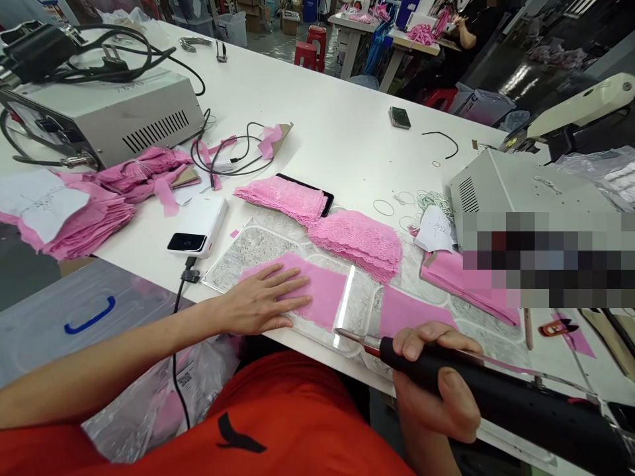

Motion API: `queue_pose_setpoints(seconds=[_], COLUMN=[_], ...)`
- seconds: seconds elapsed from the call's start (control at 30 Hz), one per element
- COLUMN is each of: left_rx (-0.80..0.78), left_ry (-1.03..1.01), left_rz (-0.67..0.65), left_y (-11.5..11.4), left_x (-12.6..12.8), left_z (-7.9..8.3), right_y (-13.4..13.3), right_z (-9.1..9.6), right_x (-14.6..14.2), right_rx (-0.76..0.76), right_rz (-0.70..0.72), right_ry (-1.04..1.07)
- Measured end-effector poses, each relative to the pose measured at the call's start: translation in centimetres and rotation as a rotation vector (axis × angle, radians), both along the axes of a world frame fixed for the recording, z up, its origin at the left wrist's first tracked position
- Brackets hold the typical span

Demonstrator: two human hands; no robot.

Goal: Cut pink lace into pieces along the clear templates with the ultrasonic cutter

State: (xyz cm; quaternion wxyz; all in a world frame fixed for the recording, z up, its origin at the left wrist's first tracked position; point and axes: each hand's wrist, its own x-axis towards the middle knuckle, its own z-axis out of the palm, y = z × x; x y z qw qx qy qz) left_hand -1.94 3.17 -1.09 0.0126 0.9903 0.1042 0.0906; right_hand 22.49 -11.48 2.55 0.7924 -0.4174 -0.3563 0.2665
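My left hand (268, 299) lies flat, fingers spread, on a pink fabric piece (325, 291). That fabric rests on a clear patterned mat (233, 254) at the table's front edge. My right hand (436, 377) is wrapped round the thick black handle of a handheld tool (466, 383). Its thin metal tip points left and sits by a clear strip (347, 301) at the fabric's right edge; whether it touches I cannot tell. Right of the strip lies a second pink piece (414, 311), partly behind my right hand. Two stacks of pink lace, a left one (282, 196) and a right one (360, 241), lie behind.
A white power bank (198, 228) with a cable stands left of the mat. Grey vented boxes stand at left (133, 112) and right (526, 192). Pink fabric bundles (94, 221) lie at far left. Beyond the lace are a dark phone (327, 203) and loose rubber bands (383, 207).
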Motion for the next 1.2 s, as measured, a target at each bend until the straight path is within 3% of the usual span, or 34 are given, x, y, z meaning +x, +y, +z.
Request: queue_pose_setpoints(seconds=[0.63,0.9,1.2], left_rx=[-0.065,-0.014,-0.069], left_ry=[0.011,-0.005,-0.077], left_rz=[-0.011,-0.026,0.159], left_y=[0.0,0.0,0.7], left_x=[0.0,-0.1,-2.2], left_z=[-0.2,0.4,1.4], right_y=[0.6,0.8,3.4], right_z=[0.0,0.2,0.1], right_x=[-0.4,-0.4,-0.8], right_rx=[-0.018,-0.023,0.06], right_rz=[0.044,0.023,-0.048], right_ry=[-0.046,-0.053,-0.137])
